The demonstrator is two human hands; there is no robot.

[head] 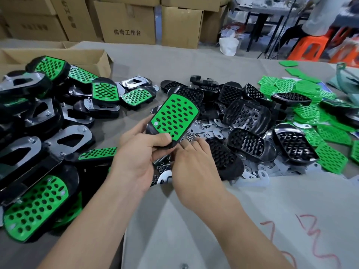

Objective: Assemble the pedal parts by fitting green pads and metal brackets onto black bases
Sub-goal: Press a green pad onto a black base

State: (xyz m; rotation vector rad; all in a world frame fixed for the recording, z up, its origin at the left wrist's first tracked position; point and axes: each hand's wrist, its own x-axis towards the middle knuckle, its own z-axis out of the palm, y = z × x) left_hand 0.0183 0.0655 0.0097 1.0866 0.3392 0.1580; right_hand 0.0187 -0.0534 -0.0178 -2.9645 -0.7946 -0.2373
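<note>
My left hand (138, 152) grips the near end of a black pedal base with a green perforated pad (174, 116) fitted on its top, thumb pressed on the pad's lower edge. It is held tilted above the table. My right hand (191, 162) reaches under that near end with its fingertips at the base's underside; whether it pinches a small part is hidden. Beneath the hands lie loose metal brackets (215, 131) and small nuts and screws (161, 165). Bare black bases (245, 113) are piled to the right, loose green pads (330, 158) further right.
Finished pedals (35, 206) with green pads and metal brackets are heaped at left, beside an open cardboard box (58, 55). Stacked cartons stand behind. A grey sheet with red marks (291, 220) covers the near right. Orange stools and a person's legs are far right.
</note>
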